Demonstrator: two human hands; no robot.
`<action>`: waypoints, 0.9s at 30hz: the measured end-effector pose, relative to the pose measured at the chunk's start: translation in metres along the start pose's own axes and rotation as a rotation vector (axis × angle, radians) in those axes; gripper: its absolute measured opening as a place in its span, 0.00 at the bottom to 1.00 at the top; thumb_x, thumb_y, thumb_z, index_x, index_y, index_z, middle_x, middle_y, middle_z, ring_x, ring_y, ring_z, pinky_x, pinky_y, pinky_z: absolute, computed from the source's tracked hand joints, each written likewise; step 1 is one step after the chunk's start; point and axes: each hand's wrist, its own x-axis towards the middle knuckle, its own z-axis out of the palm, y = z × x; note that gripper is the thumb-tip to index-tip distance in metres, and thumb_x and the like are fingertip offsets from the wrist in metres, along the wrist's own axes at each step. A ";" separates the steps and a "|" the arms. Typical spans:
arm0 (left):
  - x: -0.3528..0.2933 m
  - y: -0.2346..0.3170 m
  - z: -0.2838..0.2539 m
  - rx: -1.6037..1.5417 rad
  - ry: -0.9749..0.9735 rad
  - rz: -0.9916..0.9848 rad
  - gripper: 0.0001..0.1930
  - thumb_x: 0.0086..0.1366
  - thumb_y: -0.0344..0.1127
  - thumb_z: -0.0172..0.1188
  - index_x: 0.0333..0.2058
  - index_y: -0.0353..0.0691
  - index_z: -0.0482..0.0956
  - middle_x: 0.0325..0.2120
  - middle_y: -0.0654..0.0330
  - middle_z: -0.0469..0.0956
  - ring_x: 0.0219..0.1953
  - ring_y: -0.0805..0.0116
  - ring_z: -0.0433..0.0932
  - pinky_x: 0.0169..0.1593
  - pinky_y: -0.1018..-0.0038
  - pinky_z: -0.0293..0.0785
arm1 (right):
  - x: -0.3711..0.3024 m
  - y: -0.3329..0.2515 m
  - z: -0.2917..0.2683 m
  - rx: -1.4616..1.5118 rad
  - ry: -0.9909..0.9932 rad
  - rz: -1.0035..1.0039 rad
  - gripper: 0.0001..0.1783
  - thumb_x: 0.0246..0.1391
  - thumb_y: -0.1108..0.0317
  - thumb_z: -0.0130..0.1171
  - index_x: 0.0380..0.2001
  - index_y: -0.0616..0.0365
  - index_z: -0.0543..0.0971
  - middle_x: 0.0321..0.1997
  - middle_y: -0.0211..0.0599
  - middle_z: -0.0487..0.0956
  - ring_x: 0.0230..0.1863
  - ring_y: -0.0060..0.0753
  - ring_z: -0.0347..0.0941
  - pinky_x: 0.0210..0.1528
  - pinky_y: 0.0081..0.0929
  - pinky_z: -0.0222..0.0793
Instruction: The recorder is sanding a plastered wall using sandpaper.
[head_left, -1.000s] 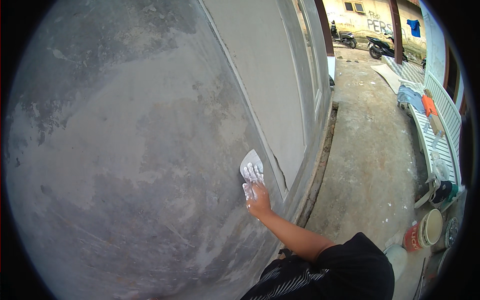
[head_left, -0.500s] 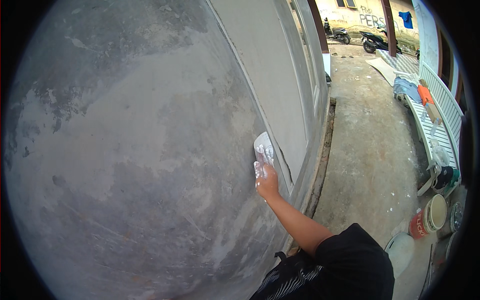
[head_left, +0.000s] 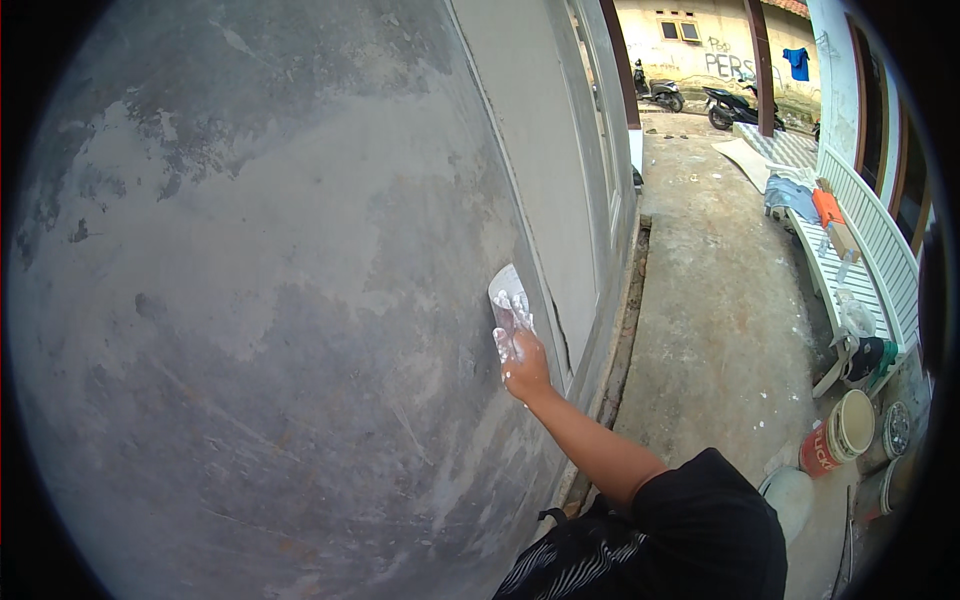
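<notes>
My right hand (head_left: 520, 350) is closed round a pale, flat putty knife (head_left: 505, 278) with a rounded upper edge. White paste coats the fingers, which lie along the blade. The blade rests against a grey plastered wall (head_left: 300, 250), just left of the wall's edge beside a smoother, lighter panel (head_left: 540, 150). Lighter patches and dark smears spread over the wall's surface. A dark crack shows low on the panel's border, to the right of the hand. My left hand is out of the picture.
Right of the wall runs a concrete walkway (head_left: 710, 300) with a narrow gutter (head_left: 625, 340) along the wall's foot. A white slatted bench (head_left: 870, 270) holds cloth and boxes. Buckets (head_left: 840, 435) and a round pale lid (head_left: 788, 500) stand near the lower right. Motorbikes (head_left: 735, 105) are parked far off.
My right hand and the putty knife have moved a little left, away from the wall's edge. The whole view has shifted slightly too.
</notes>
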 end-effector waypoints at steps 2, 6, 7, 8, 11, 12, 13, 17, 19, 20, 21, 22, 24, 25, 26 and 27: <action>0.007 -0.010 -0.008 0.122 -0.031 0.081 0.32 0.74 0.52 0.32 0.68 0.34 0.55 0.60 0.32 0.65 0.66 0.34 0.59 0.67 0.49 0.56 | -0.026 -0.017 0.007 0.114 0.145 -0.298 0.16 0.63 0.67 0.53 0.48 0.68 0.77 0.53 0.59 0.76 0.57 0.64 0.69 0.59 0.39 0.64; 0.024 -0.034 -0.018 0.349 -0.113 0.256 0.33 0.75 0.56 0.30 0.70 0.42 0.51 0.60 0.33 0.65 0.66 0.32 0.59 0.67 0.46 0.54 | -0.040 -0.006 0.011 0.013 0.027 -0.532 0.16 0.63 0.69 0.52 0.49 0.68 0.76 0.54 0.60 0.75 0.58 0.63 0.69 0.60 0.41 0.63; 0.028 -0.039 -0.022 0.404 -0.135 0.298 0.33 0.75 0.57 0.30 0.70 0.44 0.50 0.60 0.34 0.66 0.66 0.32 0.59 0.67 0.46 0.54 | -0.032 0.005 0.013 0.025 0.043 -0.370 0.14 0.63 0.68 0.52 0.46 0.67 0.77 0.50 0.60 0.76 0.53 0.63 0.70 0.56 0.42 0.65; 0.029 -0.044 -0.025 0.465 -0.158 0.342 0.33 0.75 0.58 0.29 0.71 0.46 0.49 0.60 0.34 0.66 0.66 0.31 0.59 0.67 0.45 0.53 | -0.023 0.005 0.012 0.040 0.054 -0.208 0.13 0.64 0.67 0.52 0.43 0.67 0.77 0.46 0.59 0.77 0.49 0.63 0.72 0.52 0.42 0.66; 0.024 -0.049 -0.029 0.531 -0.196 0.321 0.33 0.73 0.62 0.27 0.72 0.56 0.46 0.61 0.36 0.66 0.66 0.30 0.58 0.67 0.42 0.51 | -0.019 -0.009 0.016 0.094 0.151 -0.102 0.13 0.63 0.66 0.53 0.36 0.68 0.77 0.38 0.59 0.77 0.41 0.65 0.71 0.45 0.45 0.67; 0.023 -0.050 -0.030 0.529 -0.211 0.261 0.33 0.72 0.65 0.26 0.72 0.63 0.43 0.62 0.38 0.65 0.66 0.29 0.57 0.67 0.39 0.48 | -0.022 -0.016 0.017 0.077 0.137 -0.018 0.13 0.62 0.67 0.54 0.33 0.70 0.77 0.37 0.60 0.77 0.41 0.68 0.70 0.45 0.48 0.66; 0.023 -0.047 -0.028 0.535 -0.210 0.254 0.33 0.72 0.65 0.26 0.72 0.63 0.43 0.62 0.38 0.65 0.66 0.29 0.57 0.67 0.39 0.48 | -0.031 -0.022 0.020 0.162 0.172 -0.139 0.13 0.62 0.68 0.53 0.37 0.70 0.78 0.43 0.61 0.78 0.47 0.68 0.70 0.50 0.46 0.66; 0.025 -0.041 -0.028 0.519 -0.236 0.213 0.32 0.73 0.64 0.26 0.72 0.65 0.44 0.62 0.39 0.65 0.66 0.28 0.56 0.67 0.38 0.47 | -0.067 -0.052 0.022 0.044 0.210 -0.536 0.15 0.65 0.69 0.49 0.47 0.69 0.76 0.47 0.61 0.78 0.50 0.65 0.73 0.55 0.39 0.66; 0.021 -0.043 -0.026 0.513 -0.231 0.212 0.32 0.73 0.63 0.26 0.72 0.65 0.44 0.63 0.39 0.65 0.66 0.27 0.56 0.67 0.38 0.47 | -0.062 -0.030 0.026 0.079 0.198 -0.357 0.14 0.64 0.68 0.49 0.45 0.69 0.77 0.44 0.61 0.78 0.47 0.65 0.73 0.53 0.40 0.67; 0.019 -0.044 -0.026 0.496 -0.216 0.195 0.31 0.74 0.61 0.26 0.72 0.64 0.44 0.63 0.39 0.65 0.66 0.27 0.56 0.67 0.38 0.47 | -0.061 -0.023 0.028 0.114 0.184 -0.171 0.13 0.64 0.68 0.49 0.42 0.68 0.77 0.42 0.60 0.78 0.44 0.65 0.73 0.50 0.41 0.67; 0.019 -0.045 -0.026 0.479 -0.200 0.178 0.29 0.74 0.59 0.26 0.72 0.64 0.44 0.63 0.39 0.64 0.66 0.28 0.56 0.67 0.38 0.47 | -0.056 -0.015 0.029 0.130 0.226 -0.124 0.13 0.64 0.66 0.51 0.35 0.68 0.76 0.35 0.60 0.76 0.38 0.64 0.71 0.43 0.42 0.67; 0.020 -0.044 -0.027 0.484 -0.205 0.183 0.29 0.74 0.59 0.26 0.72 0.64 0.44 0.63 0.39 0.64 0.66 0.28 0.56 0.67 0.38 0.47 | -0.055 -0.019 0.031 0.133 0.220 -0.118 0.13 0.64 0.66 0.51 0.35 0.68 0.76 0.35 0.60 0.76 0.38 0.64 0.71 0.43 0.42 0.67; 0.024 -0.040 -0.028 0.511 -0.244 0.230 0.27 0.76 0.54 0.27 0.72 0.63 0.45 0.63 0.36 0.63 0.66 0.27 0.56 0.67 0.38 0.47 | -0.059 -0.029 0.034 0.114 0.214 0.005 0.14 0.64 0.66 0.52 0.30 0.67 0.74 0.30 0.59 0.73 0.33 0.63 0.68 0.38 0.44 0.65; 0.023 -0.041 -0.028 0.524 -0.243 0.233 0.27 0.76 0.54 0.27 0.72 0.63 0.45 0.63 0.36 0.63 0.66 0.27 0.56 0.67 0.38 0.47 | -0.065 -0.038 0.034 0.104 0.189 -0.068 0.12 0.64 0.66 0.52 0.35 0.67 0.76 0.35 0.58 0.76 0.37 0.61 0.71 0.43 0.42 0.67; 0.021 -0.042 -0.028 0.497 -0.225 0.217 0.27 0.76 0.51 0.28 0.71 0.57 0.50 0.63 0.35 0.62 0.66 0.29 0.56 0.67 0.39 0.47 | -0.070 -0.045 0.034 0.111 0.181 -0.071 0.12 0.64 0.66 0.52 0.35 0.67 0.76 0.35 0.58 0.76 0.37 0.61 0.71 0.43 0.42 0.67; 0.020 -0.043 -0.027 0.470 -0.205 0.201 0.27 0.77 0.49 0.30 0.70 0.51 0.55 0.63 0.34 0.61 0.67 0.30 0.55 0.68 0.40 0.47 | -0.074 -0.051 0.035 0.078 0.233 -0.268 0.13 0.64 0.66 0.52 0.38 0.68 0.77 0.38 0.58 0.77 0.39 0.59 0.73 0.46 0.41 0.67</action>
